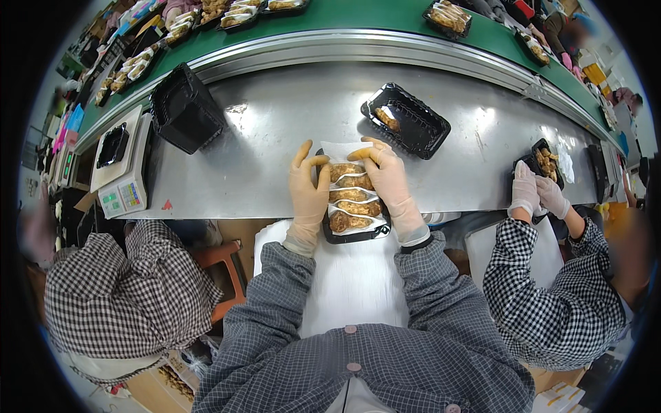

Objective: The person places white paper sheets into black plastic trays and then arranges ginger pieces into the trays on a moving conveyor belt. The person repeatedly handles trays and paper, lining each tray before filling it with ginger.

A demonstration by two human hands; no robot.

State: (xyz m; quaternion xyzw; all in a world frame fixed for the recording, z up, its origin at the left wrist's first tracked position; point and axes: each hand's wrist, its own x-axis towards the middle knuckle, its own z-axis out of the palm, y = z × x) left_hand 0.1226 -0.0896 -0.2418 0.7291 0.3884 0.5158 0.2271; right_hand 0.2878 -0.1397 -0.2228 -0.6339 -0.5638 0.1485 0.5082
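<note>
A black plastic tray [358, 238] holds a row of brown, knobbly mushroom-like pieces [350, 221], with folded strips of white paper [375, 228] between them. It rests at the near edge of the metal table. My left hand [308, 199], in a pale glove with yellowish fingertips, lies along the tray's left side, its fingers apart. On the opposite side my right hand [391, 180], gloved alike, bends over the tray's far end. Its fingers close on a white paper sheet [336, 150] there; the exact grip is partly hidden.
Beyond lies a black tray [420, 141] with one brown piece. Stacked black trays [182, 110] and a scale [122, 196] stand left. A green conveyor [372, 15] carries filled trays. At right, a co-worker's gloved hands [533, 191] work at another tray; someone in checks sits left.
</note>
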